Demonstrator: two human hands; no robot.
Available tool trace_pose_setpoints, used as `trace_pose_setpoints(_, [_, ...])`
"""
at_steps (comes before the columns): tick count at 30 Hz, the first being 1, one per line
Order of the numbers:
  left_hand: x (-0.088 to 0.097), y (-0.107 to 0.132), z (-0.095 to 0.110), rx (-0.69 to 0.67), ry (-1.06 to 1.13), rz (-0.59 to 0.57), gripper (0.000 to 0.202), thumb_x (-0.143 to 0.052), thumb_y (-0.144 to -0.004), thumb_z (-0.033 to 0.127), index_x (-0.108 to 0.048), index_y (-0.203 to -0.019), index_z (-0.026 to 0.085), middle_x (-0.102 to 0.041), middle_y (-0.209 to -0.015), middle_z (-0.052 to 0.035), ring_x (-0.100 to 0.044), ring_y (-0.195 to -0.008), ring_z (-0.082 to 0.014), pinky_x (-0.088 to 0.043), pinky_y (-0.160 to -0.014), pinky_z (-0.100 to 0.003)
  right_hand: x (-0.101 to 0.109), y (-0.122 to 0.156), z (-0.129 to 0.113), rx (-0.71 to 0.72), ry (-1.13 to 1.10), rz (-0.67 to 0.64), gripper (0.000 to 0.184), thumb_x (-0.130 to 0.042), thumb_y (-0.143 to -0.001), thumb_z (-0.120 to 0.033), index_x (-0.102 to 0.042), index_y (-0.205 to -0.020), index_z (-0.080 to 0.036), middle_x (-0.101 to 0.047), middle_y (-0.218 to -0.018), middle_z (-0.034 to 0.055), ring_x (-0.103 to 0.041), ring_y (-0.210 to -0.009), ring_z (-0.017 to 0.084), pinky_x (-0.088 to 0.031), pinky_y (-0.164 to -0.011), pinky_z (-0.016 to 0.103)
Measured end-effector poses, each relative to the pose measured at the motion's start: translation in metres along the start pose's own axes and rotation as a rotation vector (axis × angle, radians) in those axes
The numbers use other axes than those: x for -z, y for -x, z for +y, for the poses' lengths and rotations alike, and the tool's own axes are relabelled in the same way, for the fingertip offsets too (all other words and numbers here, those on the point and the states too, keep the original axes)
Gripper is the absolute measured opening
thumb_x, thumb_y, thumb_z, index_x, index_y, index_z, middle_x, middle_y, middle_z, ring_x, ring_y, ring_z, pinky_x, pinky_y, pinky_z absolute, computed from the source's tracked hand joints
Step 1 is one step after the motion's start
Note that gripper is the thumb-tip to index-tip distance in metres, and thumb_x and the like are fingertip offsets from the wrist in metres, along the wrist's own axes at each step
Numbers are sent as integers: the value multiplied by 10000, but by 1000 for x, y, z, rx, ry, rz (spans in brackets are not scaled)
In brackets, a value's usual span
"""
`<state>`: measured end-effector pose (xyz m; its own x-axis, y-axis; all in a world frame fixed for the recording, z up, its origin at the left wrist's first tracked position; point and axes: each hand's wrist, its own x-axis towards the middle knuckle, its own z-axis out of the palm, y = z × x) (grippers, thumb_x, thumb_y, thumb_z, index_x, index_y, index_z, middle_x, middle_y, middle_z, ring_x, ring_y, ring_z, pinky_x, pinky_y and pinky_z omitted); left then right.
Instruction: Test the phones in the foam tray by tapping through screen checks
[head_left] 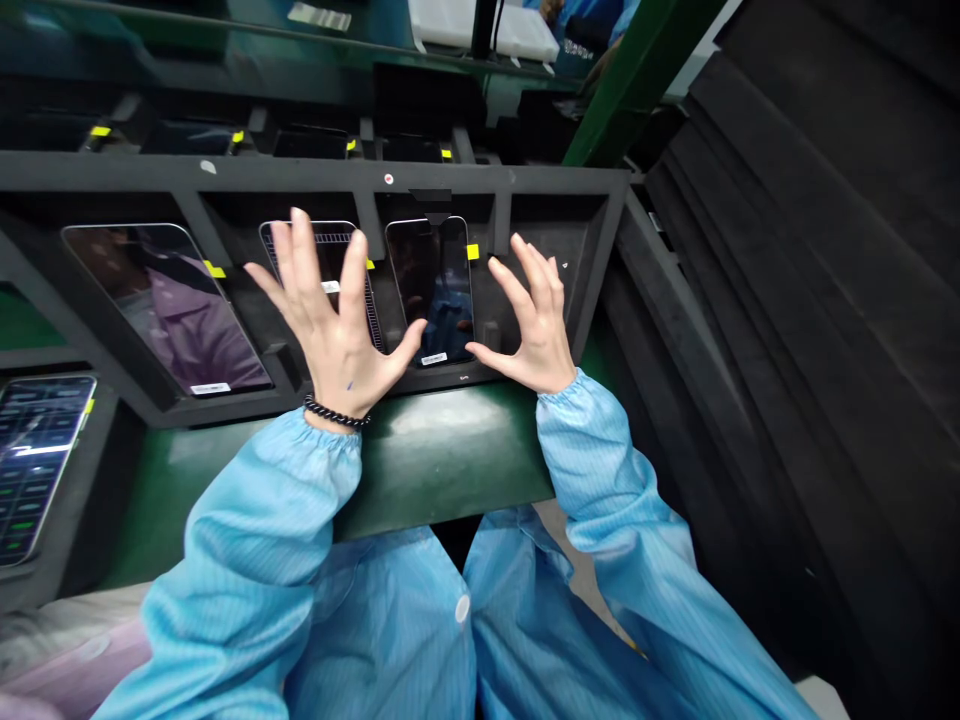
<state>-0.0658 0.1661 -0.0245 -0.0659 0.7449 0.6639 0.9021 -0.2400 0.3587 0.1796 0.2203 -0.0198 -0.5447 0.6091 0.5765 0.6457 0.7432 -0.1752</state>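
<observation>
My left hand (334, 325) is spread wide over a smartphone (330, 262) with a lined pattern on its screen, hiding much of it. To the right, a dark-screened smartphone (431, 290) lies in its compartment between my two hands, a yellow tab at its upper right edge and a white label near the bottom. My right hand (534, 325) hovers with fingers apart beside it, over the divider and the rightmost compartment. Both hands hold nothing. Whether any fingertip touches a phone, I cannot tell. The phones sit in a black foam tray (285, 176).
Another smartphone (169, 310) lies in the tray's left compartment. At far left a lit phone (41, 470) rests in a separate tray. Stacked black foam trays (810, 300) rise at the right. A green post (637, 80) stands behind; the green tabletop (450, 450) shows in front.
</observation>
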Motion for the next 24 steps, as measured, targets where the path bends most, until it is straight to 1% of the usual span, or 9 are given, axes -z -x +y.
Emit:
trace_pose_setpoints(2, [6,0,0,18,-17,46,893,-543,-881,709,-276,-1597,247,37,-1734,3,39,-1598,-362,114,-1307,-545,1,0,0,-3,9,22,893,-680,-880,-591,-239,-1601,-302,-289,-1688,116,-252,-1565,390,-167,-1268,680])
trace_pose_setpoints(5, [15,2,-2,0,-22,81,851,-522,-902,666,-250,-1608,275,-24,-1740,-19,-5,-1607,-357,53,-1303,-605,1,0,0,14,24,11,841,-645,-902,-589,-270,-1589,-282,-316,-1674,125,-276,-1557,379,-180,-1267,669])
trace_pose_setpoints(7, [21,4,-6,-25,-10,127,796,-471,-931,638,-252,-1610,285,-71,-1736,-40,-14,-1607,-362,43,-1287,-635,0,1,0,17,29,16,788,-619,-924,-572,-306,-1577,-261,-346,-1659,135,-300,-1549,363,-197,-1270,652])
trace_pose_setpoints(11, [35,6,-30,-45,-22,223,681,-404,-970,548,-329,-1587,269,-191,-1702,-75,-69,-1601,-360,42,-1273,-616,0,2,0,19,39,111,573,-547,-990,-457,-439,-1510,-242,-482,-1572,132,-424,-1480,319,-278,-1259,616])
trace_pose_setpoints(14, [44,4,-56,-16,-89,232,634,-402,-976,482,-388,-1560,236,-231,-1688,-105,-107,-1597,-354,6,-1272,-620,-2,0,-5,46,37,204,353,-504,-1014,-326,-624,-1335,-242,-588,-1478,105,-524,-1390,282,-334,-1240,590])
trace_pose_setpoints(16, [48,2,-74,20,-130,237,632,-376,-987,460,-382,-1561,197,-242,-1681,-139,-116,-1597,-347,-5,-1273,-623,-5,-9,-15,101,45,239,279,-493,-1014,-269,-700,-1200,-243,-629,-1434,90,-558,-1348,262,-349,-1236,579])
trace_pose_setpoints(18, [51,0,-91,63,-144,260,637,-340,-1002,450,-362,-1566,155,-257,-1670,-176,-128,-1597,-335,-3,-1275,-619,-10,-25,-31,180,70,232,262,-501,-1012,-255,-717,-1158,-243,-636,-1437,83,-560,-1344,253,-333,-1246,572])
trace_pose_setpoints(21, [52,0,-110,112,-146,318,635,-306,-1016,445,-351,-1567,132,-279,-1657,-202,-150,-1594,-320,-2,-1279,-612,-20,-59,-62,297,112,175,286,-516,-1018,-291,-688,-1236,-226,-584,-1511,98,-517,-1398,257,-260,-1282,569])
trace_pose_setpoints(24, [53,2,-120,111,-155,362,631,-300,-1018,442,-354,-1566,135,-296,-1651,-202,-162,-1592,-311,-4,-1283,-603,-33,-91,-88,366,149,128,327,-485,-1040,-328,-650,-1300,-216,-529,-1566,98,-476,-1449,257,-204,-1299,579])
